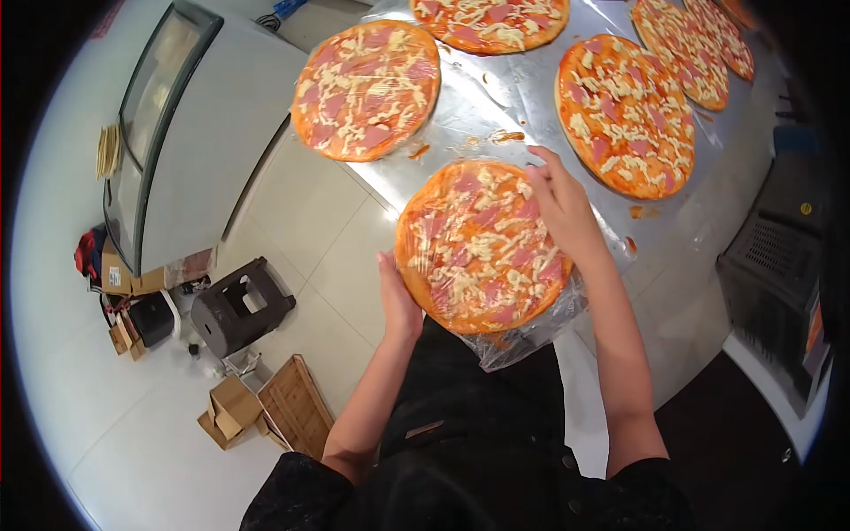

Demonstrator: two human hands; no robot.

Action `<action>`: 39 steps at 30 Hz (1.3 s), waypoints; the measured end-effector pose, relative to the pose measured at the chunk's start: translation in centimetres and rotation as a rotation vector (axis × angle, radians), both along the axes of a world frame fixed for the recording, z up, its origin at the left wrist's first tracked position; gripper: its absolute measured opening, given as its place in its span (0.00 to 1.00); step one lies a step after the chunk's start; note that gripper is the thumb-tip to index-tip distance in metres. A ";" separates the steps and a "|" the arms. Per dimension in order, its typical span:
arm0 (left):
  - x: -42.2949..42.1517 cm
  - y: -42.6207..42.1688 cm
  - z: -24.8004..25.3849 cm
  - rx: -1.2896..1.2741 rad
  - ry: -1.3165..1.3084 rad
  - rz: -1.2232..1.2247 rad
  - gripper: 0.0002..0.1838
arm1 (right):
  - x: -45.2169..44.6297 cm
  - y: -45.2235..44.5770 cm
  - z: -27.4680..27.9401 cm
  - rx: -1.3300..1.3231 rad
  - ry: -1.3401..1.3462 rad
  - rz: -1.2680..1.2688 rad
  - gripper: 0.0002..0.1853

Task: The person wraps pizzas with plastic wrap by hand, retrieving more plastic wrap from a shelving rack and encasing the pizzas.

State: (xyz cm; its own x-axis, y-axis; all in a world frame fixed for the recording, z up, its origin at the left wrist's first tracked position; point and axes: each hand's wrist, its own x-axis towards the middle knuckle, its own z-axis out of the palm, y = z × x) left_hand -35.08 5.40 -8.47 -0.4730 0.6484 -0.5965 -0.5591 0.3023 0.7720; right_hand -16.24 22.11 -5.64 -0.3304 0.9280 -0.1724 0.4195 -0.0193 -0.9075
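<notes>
A pizza in clear plastic wrap [482,252] is held at the near edge of the metal table [496,106], with loose film hanging below it. My left hand [401,299] supports its left edge, thumb up along the side. My right hand [562,203] is on its upper right edge, fingers bent over the rim. Beyond it at the upper left lies another pizza that looks wrapped [366,90]. To the right is a pizza with ham and cheese strips [627,117].
More pizzas [491,22] lie at the table's far side and far right. A glass-topped freezer [221,97] stands at the left. A dark stool [243,303] and cardboard boxes [232,407] are on the floor. A black appliance [770,257] stands at the right.
</notes>
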 end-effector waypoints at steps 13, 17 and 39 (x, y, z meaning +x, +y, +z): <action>-2.9 11.1 -0.3 0.113 0.150 -0.163 0.11 | 5.0 -3.7 -1.1 -0.021 -0.097 -0.349 0.19; -2.9 11.3 0.0 0.216 0.229 -0.041 0.15 | 5.3 -4.5 -0.1 -0.066 -0.099 -0.346 0.20; -0.9 -7.0 1.1 0.344 0.771 -0.863 0.09 | -2.9 -26.9 -0.1 -0.858 0.849 -0.844 0.19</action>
